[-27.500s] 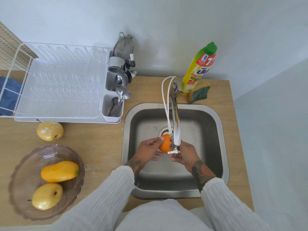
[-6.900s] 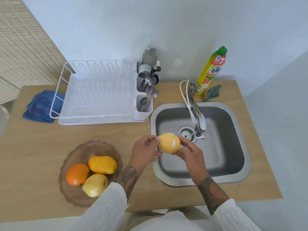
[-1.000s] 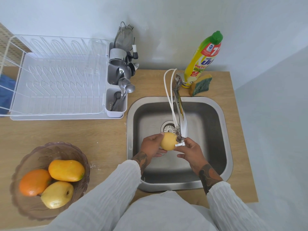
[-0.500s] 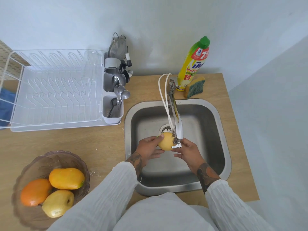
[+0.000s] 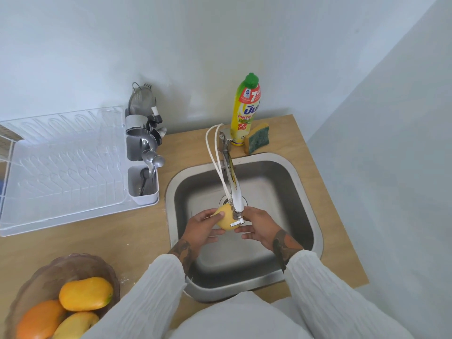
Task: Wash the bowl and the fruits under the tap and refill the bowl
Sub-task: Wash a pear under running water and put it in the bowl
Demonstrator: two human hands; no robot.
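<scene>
Setting: pale wooden counter against a light wall, with a steel sink set into it; all places below are given from the sink.

Left hand: over the basin, fingers curled round the left side of a yellow fruit, thumb on top. Holding.

Right hand: over the basin, just right of the fruit, fingers loosely spread, fingertips at the fruit's right and lower edge. Whether they press it cannot be told; the tap's end hides the contact.

Yellow fruit: above the basin's middle, directly under the spout of the tap. The spout and its small lever cross in front of the fruit's right part. Running water cannot be made out.

Bowl: brownish, translucent, on the counter to the near left of the sink, cut by the picture's edge. Holds a mango, an orange and a second yellow fruit.

Dish rack: white, left of the sink, with a cutlery holder on its sink-facing end, spoons standing in it.

Detergent bottle: yellow, green cap, behind the sink beside the tap's base. Sponge: leaning just right of the bottle.

Change from half a second earlier: both hands and the fruit remain under the spout in the same hold; the bowl's contents are unchanged; only the camera's aim has shifted.
</scene>
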